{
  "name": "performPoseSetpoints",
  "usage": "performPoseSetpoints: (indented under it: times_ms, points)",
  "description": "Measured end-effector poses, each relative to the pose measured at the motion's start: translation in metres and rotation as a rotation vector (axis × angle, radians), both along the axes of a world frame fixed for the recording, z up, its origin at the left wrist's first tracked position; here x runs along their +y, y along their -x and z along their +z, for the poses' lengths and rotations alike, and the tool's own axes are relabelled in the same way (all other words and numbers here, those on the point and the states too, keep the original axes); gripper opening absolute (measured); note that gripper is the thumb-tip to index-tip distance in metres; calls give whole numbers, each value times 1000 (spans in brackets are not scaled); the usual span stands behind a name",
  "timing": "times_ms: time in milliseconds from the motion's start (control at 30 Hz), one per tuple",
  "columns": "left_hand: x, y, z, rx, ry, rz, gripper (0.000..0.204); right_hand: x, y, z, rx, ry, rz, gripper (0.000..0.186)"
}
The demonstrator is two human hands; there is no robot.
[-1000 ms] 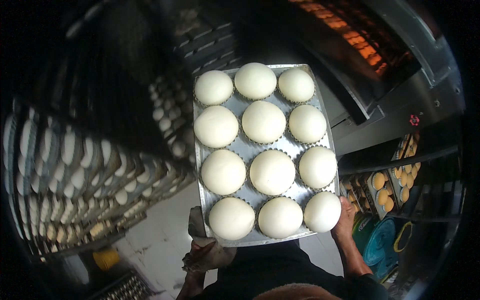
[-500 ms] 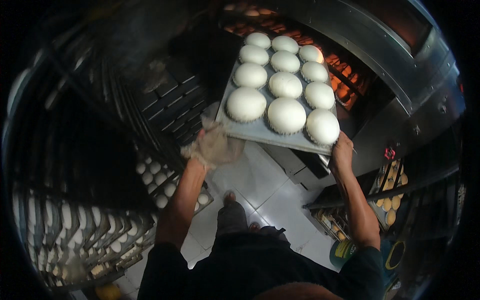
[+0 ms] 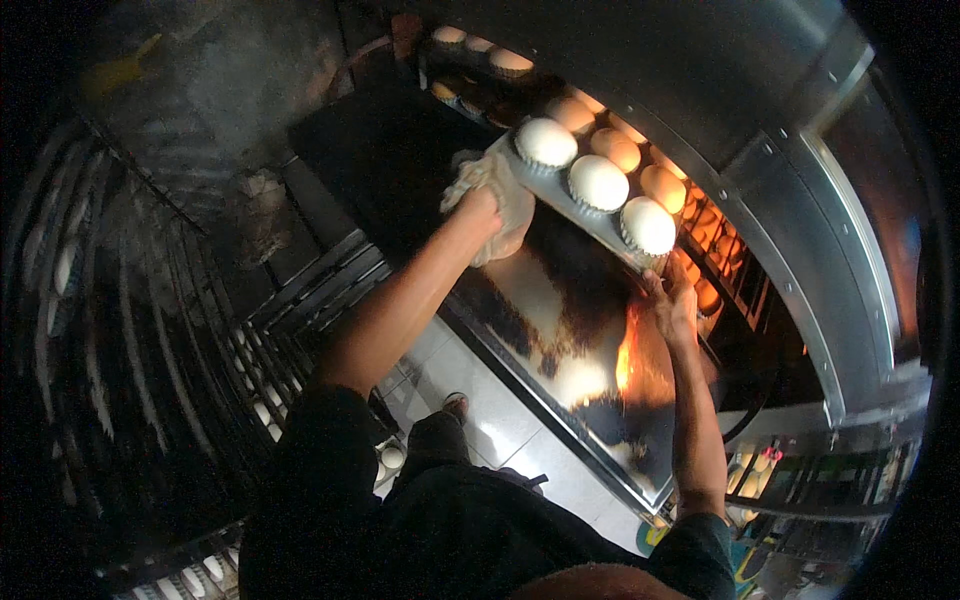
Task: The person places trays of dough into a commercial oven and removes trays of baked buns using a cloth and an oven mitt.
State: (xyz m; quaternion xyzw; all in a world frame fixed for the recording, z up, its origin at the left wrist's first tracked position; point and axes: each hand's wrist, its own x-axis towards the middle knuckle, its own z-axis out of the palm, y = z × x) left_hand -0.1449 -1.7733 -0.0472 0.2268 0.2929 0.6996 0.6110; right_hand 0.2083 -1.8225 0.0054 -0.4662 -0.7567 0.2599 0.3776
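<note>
A metal baking tray [image 3: 601, 229] of round white dough buns [image 3: 598, 184] in fluted paper cups lies partly inside the glowing oven [image 3: 800, 250]; only its near rows stick out. My left hand [image 3: 484, 210] is closed on a pale cloth [image 3: 515, 212] pressed to the tray's left near corner, and the cloth hides the fingertips. Bare, my right hand [image 3: 674, 305] grips the right near corner, thumb on the rim. Orange light tints the buns deeper in.
The lowered oven door [image 3: 560, 350], shiny with dark burnt patches, spreads below the tray. More buns [image 3: 510, 62] stand in the oven's far left. Racks with trays [image 3: 150, 330] line the left side; another rack of browned buns [image 3: 750, 478] is at lower right.
The tray has moved forward from outside the oven opening, so its far rows are now inside. Both hands have followed it, and the lowered door has come into view beneath.
</note>
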Motion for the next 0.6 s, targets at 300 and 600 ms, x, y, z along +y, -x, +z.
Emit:
performPoseSetpoints:
  times_ms: [300,600]
  points:
    - [88,-41,17,50,1,18,38,97,37,-8,-620,-364,-152,37]
    - [77,-33,21,127,-26,36,40,203,13,-47,-619,-670,-363,59]
